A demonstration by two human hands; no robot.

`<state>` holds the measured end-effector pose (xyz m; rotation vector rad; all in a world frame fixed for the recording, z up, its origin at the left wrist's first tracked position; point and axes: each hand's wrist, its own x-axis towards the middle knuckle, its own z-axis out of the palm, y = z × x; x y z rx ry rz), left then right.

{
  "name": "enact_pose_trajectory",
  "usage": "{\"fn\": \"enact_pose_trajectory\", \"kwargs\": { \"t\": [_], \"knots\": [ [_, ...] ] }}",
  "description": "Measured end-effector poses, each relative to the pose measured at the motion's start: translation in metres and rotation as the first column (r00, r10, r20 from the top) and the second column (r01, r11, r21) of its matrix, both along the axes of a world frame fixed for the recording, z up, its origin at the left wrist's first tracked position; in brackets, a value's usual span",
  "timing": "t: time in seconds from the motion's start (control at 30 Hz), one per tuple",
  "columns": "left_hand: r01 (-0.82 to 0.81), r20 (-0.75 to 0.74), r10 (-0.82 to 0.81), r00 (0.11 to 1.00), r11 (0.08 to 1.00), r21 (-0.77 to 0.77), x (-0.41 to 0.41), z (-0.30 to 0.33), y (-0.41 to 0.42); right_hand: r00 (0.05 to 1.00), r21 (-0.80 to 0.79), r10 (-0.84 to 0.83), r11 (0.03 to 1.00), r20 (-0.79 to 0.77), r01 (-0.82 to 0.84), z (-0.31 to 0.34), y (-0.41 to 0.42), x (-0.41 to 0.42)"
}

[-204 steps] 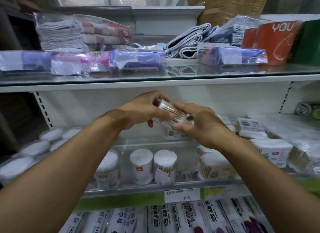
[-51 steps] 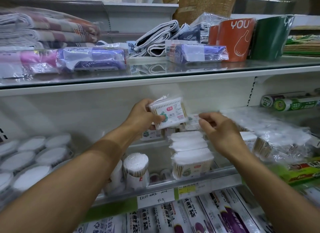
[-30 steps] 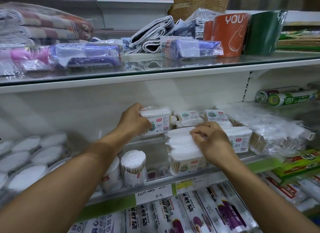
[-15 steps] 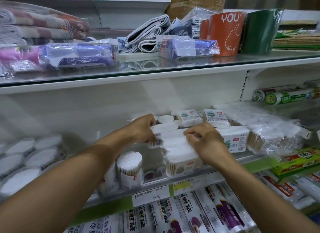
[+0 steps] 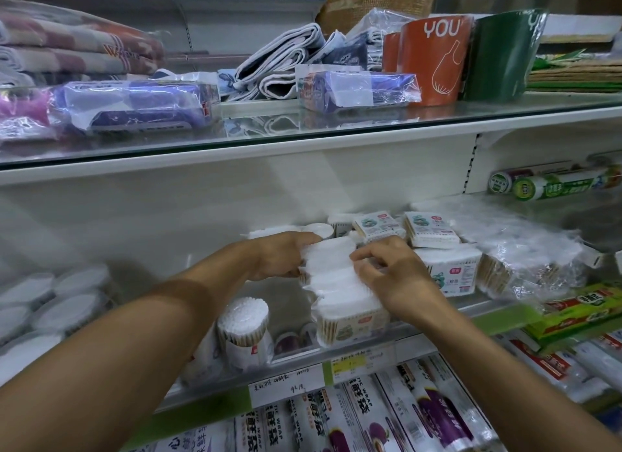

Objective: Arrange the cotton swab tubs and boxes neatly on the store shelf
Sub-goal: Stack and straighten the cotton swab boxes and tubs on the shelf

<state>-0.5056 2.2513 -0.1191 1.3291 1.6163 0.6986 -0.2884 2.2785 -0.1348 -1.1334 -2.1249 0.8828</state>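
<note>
On the middle shelf: we see a row of cotton swab boxes [image 5: 340, 283] packed one behind another, its long axis running from the shelf's front lip [image 5: 370, 347] back toward the rear wall.
Front box of the row: faces us with a printed label, wooden swab sticks standing upright behind the clear wrap, white tips on top; the label text is too small to read.
Left hand [image 5: 279, 256]: fingers curl against the left side of the row, near its rear end, gripping the boxes.
Right hand [image 5: 390, 276]: fingers bend over the top right edge of the row, fingertips pinching at the wrap, palm along the right side.
Round swab tub [image 5: 244, 333]: stands upright just left of the row, at the shelf front, white tips up, a small red mark on its sleeve.
Boxes right of the row [image 5: 451, 273]: upright, label toward us; two more lie tilted behind, labels up.
Glass shelf above the row: an orange pack [image 5: 434, 57] reads "YOU"; a green pack [image 5: 498, 54] stands beside it.
Below the row: handwritten price tags [image 5: 279, 384] we cannot read, and boxes [image 5: 356, 418] printed "WRAP".
</note>
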Motion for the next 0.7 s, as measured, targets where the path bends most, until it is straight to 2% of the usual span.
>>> {"fn": "enact_pose_trajectory", "kwargs": {
  "t": [0.07, 0.2, 0.27, 0.33, 0.4, 0.5, 0.63, 0.7],
  "knots": [
    [0.003, -0.063, -0.002, 0.998, 1.0, 0.015, 0.0, -0.002, -0.001, 1.0, -0.006, 0.001, 1.0, -0.002, -0.001, 0.001, 0.0, 0.0],
    [0.083, -0.407, -0.053, 0.912, 0.995, 0.057, -0.003, 0.012, -0.004, 1.0, -0.005, -0.002, 1.0, -0.012, 0.002, 0.001, 0.002, 0.001],
    [0.022, -0.482, 0.037, 0.876, 0.993, 0.116, -0.006, 0.022, -0.001, 1.0, -0.005, 0.0, 1.0, -0.019, 0.0, 0.001, 0.002, 0.001],
    [-0.032, -0.568, 0.205, 0.797, 0.953, 0.3, -0.01, 0.027, 0.005, 1.0, -0.005, 0.001, 1.0, -0.022, -0.001, 0.0, 0.001, 0.001],
    [0.071, -0.682, 0.252, 0.686, 0.91, 0.408, -0.013, 0.028, 0.012, 1.0, 0.003, 0.001, 1.0, -0.031, -0.001, -0.001, 0.002, 0.001],
    [0.196, -0.751, 0.201, 0.629, 0.894, 0.404, -0.014, 0.027, 0.018, 0.999, 0.002, 0.004, 1.0, -0.036, -0.004, -0.002, 0.003, 0.002],
    [0.313, -0.822, 0.083, 0.564, 0.899, 0.305, -0.021, 0.031, 0.024, 0.999, 0.0, 0.002, 1.0, -0.037, -0.002, -0.003, 0.004, 0.002],
    [0.337, -0.821, 0.103, 0.561, 0.878, 0.341, -0.029, 0.03, 0.028, 0.999, 0.0, 0.005, 1.0, -0.035, -0.005, -0.003, 0.004, 0.002]
  ]
}}
